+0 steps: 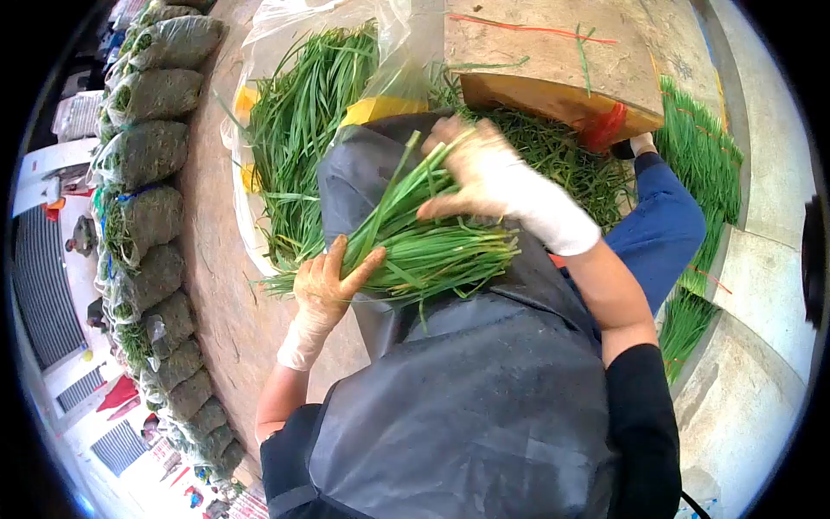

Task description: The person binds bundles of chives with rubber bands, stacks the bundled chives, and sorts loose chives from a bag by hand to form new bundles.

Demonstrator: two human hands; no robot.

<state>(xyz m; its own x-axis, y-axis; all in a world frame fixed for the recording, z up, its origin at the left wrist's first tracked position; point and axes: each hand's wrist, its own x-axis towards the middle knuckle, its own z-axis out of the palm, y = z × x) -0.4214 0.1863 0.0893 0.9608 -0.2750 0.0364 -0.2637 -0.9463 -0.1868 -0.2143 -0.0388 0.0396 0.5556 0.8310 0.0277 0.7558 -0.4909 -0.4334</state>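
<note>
A loose bunch of garlic chives [450,255] lies across my lap over a dark apron [467,406]. My left hand [324,281], in a thin whitish glove, is closed around the leafy end of the bunch, thumb on top. Over the upper side of the bunch is my gloved right hand [484,173], its thumb spread away from the fingers. Those fingers are slightly blurred beside several stalks that stick up from the bunch. Whether they touch these stalks is hard to make out.
More chives lie in a clear plastic bag [380,69] ahead on the left. A wooden stool or board [553,60] with red ties stands ahead, loose leaves [562,160] beneath. Tied chives [700,164] line the right; filled bags [156,156] form a row at left.
</note>
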